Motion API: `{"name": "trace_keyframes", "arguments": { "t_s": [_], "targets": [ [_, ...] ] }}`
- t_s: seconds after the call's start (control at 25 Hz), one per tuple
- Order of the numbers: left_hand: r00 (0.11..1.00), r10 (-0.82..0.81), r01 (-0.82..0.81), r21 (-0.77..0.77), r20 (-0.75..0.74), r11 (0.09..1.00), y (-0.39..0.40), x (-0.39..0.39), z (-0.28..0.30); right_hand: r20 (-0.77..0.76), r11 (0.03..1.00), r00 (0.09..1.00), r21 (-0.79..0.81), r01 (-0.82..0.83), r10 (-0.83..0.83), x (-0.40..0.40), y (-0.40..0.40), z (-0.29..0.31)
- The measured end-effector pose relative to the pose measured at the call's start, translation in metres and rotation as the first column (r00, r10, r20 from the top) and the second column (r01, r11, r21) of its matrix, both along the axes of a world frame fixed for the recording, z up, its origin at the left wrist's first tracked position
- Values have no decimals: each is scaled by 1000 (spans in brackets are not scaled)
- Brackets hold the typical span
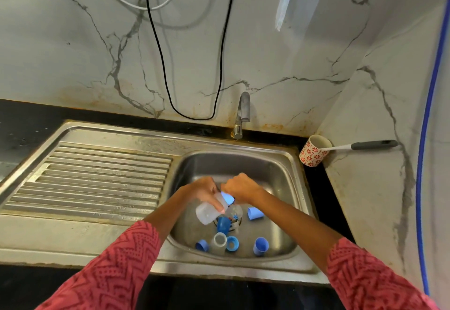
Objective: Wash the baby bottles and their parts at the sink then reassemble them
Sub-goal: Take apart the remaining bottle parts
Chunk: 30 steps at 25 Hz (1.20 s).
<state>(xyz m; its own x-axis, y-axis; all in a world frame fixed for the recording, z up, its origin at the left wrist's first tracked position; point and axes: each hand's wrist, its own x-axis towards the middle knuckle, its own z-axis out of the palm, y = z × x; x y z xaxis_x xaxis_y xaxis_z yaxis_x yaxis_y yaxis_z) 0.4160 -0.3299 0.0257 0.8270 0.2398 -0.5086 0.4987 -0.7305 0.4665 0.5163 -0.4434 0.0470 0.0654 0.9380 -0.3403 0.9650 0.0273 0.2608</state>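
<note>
**A:** Where was the translucent plastic baby bottle, and why tilted like that?

**B:** Held over the stainless steel sink basin, neck up toward the right. I'd judge that kept drips inside the basin while the pale blue ring-shaped collar at its mouth was being turned.

**A:** And the fingers?

**B:** The left hand had its fingers curled round the bottle's body. The right hand was closed over the collar, fingers bent tight.

**A:** The other parts?

**B:** Loose on the basin floor: a blue cap right of the hands, a dark blue piece just below the bottle, a second clear bottle between two blue rings, and a blue cup-shaped cap further right.

**A:** Beyond the basin?

**B:** The steel tap behind showed no water running. On the dark bench, a red-flowered mug held a grey-handled brush.
</note>
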Motion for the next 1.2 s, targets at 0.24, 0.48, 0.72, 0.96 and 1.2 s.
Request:
{"name": "trace_keyframes", "arguments": {
  "t_s": [0.24,0.48,0.72,0.96,1.2],
  "targets": [
    [994,98,-101,-94,-39,990,6,-4,-22,-309,927,882,-236,292,-357,17,-2,-5],
    [993,118,-111,-166,31,980,-6,2,-30,-576,871,654,-305,385,-490,30,-6,-7],
    [968,187,-249,-581,-165,775,2,4,-15,-598,946,792,171,277,-123,32,-13,-15],
    [970,224,-241,-371,-89,897,10,5,-36,-670,881,619,-115,459,-411,52,-19,-16],
    [987,103,-104,-6,-123,995,-9,0,-88,-907,745,193,-171,644,-374,58,-44,-45]
  ]
}}
